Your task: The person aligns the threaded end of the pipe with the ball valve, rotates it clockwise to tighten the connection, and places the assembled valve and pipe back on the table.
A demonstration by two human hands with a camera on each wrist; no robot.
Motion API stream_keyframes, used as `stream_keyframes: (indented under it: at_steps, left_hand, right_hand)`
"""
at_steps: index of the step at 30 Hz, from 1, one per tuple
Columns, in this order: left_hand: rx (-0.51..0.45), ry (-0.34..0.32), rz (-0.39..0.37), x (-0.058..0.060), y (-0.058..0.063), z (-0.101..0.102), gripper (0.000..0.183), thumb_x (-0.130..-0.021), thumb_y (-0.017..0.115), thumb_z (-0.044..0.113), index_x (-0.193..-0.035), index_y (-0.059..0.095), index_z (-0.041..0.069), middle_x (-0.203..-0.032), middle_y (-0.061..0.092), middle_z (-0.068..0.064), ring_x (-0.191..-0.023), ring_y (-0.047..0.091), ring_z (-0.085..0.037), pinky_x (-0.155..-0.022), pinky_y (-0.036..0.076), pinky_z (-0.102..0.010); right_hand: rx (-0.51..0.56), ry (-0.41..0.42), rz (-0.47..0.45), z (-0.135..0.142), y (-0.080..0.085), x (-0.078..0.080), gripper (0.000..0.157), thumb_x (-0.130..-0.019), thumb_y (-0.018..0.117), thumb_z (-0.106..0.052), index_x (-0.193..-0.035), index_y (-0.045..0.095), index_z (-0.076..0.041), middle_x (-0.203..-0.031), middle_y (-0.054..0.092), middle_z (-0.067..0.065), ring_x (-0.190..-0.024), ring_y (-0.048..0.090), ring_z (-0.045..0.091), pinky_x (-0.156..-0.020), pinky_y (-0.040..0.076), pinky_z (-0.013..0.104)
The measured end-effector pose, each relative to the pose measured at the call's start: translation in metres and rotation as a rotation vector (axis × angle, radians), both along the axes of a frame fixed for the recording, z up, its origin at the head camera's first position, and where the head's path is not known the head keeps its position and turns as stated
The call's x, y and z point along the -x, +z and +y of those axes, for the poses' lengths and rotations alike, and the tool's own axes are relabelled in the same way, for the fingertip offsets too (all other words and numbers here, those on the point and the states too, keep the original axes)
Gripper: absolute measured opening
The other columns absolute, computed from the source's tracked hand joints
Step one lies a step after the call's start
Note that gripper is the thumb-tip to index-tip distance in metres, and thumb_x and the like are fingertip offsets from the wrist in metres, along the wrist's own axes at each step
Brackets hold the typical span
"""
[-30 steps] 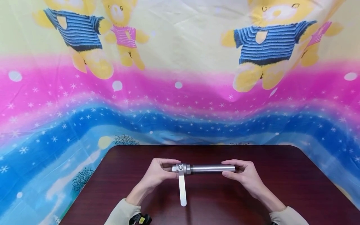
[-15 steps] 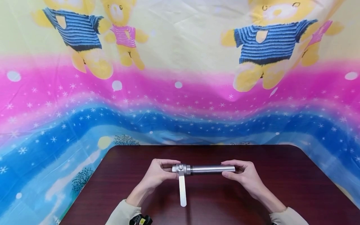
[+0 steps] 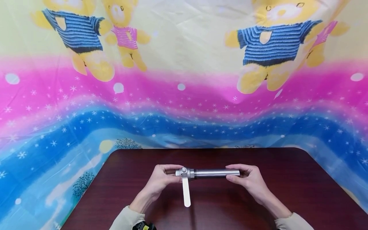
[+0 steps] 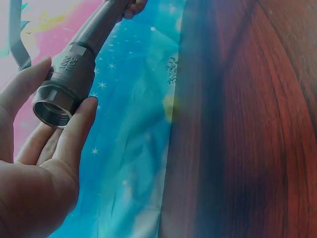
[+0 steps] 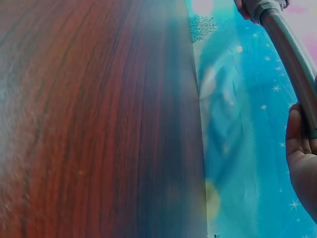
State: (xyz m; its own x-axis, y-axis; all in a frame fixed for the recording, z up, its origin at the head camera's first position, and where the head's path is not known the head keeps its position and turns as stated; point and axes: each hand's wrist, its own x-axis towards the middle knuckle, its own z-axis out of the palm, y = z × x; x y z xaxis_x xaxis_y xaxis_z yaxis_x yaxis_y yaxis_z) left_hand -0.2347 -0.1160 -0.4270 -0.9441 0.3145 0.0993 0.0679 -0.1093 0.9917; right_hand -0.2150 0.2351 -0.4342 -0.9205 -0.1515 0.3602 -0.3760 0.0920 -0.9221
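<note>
A steel ball valve (image 3: 188,172) with a flat lever handle (image 3: 186,193) is joined to a straight metal pipe (image 3: 215,173), and the two lie in one line, held up over the table. My left hand (image 3: 159,179) pinches the valve body at its left end between thumb and fingers. In the left wrist view the valve's threaded open end (image 4: 52,114) faces back toward the palm. At the pipe's far right end, my right hand (image 3: 250,179) grips it between thumb and fingers. The lever points toward me, angled down in the head view.
A dark red wooden table (image 3: 230,204) with rounded back corners lies under both hands. Behind it hangs a printed cloth (image 3: 184,105) with bears and snowflakes, which also runs down along the sides. A black strap device (image 3: 143,226) sits at the left sleeve.
The valve has rolled slightly, so the lever's tip appears a little higher and the lever shorter. Both hands keep their hold in nearly the same place.
</note>
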Motion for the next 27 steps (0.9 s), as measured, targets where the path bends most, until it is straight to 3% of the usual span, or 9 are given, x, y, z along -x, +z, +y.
stream_keyframes:
  at_steps: [12,21,27]
  left_hand:
    - [0.018,0.001,0.002,-0.0016,0.0032,-0.0003,0.050,-0.076,0.084,-0.008,-0.124,0.071,-0.012,-0.106,0.077,-0.019,-0.095,0.076,-0.023,-0.084,0.060,-0.030]
    - [0.008,0.005,-0.003,-0.0008,0.0028,0.0015,0.049,-0.076,0.084,-0.008,-0.123,0.071,-0.013,-0.105,0.077,-0.019,-0.094,0.076,-0.022,-0.083,0.060,-0.030]
    - [-0.002,0.006,-0.009,-0.0002,0.0022,0.0019,0.046,-0.078,0.083,-0.007,-0.123,0.073,-0.011,-0.103,0.078,-0.017,-0.092,0.074,-0.018,-0.081,0.060,-0.030]
  right_hand:
    - [-0.041,0.011,-0.009,0.0021,0.0032,0.0025,0.037,-0.087,0.084,0.000,-0.122,0.074,0.008,-0.097,0.074,0.017,-0.079,0.067,0.013,-0.066,0.057,0.027]
    - [-0.074,0.044,-0.019,0.0032,0.0050,0.0016,0.029,-0.092,0.080,-0.001,-0.119,0.075,0.005,-0.092,0.075,0.009,-0.076,0.067,0.013,-0.065,0.057,0.028]
    - [-0.058,0.071,-0.026,0.0032,0.0051,0.0040,0.029,-0.095,0.077,-0.003,-0.122,0.072,0.006,-0.092,0.074,0.020,-0.076,0.071,0.019,-0.068,0.062,0.034]
